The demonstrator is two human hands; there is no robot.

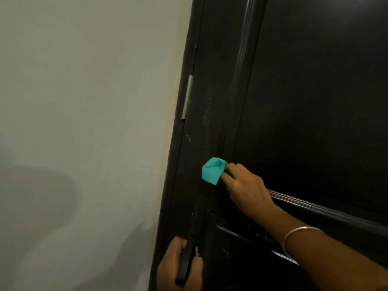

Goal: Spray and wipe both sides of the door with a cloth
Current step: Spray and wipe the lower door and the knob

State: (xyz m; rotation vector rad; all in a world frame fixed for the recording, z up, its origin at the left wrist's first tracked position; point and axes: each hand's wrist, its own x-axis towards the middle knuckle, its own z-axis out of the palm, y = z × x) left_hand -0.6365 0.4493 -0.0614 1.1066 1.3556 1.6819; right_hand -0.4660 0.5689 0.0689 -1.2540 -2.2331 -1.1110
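The dark brown panelled door [315, 101] fills the right half of the view, with pale specks and streaks along its left stile. My right hand [245, 185] reaches in from the lower right, a metal bangle on the wrist. Its fingers pinch a bunched teal cloth [212, 170] against the stile, just above the horizontal moulding. At the bottom edge my left hand [178, 267] is closed around a slim dark object [185, 261] held close to the door. I cannot tell what this object is.
A pale grey-green wall [84, 122] takes up the left half, with a soft shadow on its lower part. A metal hinge [187, 97] sits where the door meets the dark frame [178, 143]. A ribbed moulding [325, 208] crosses the door.
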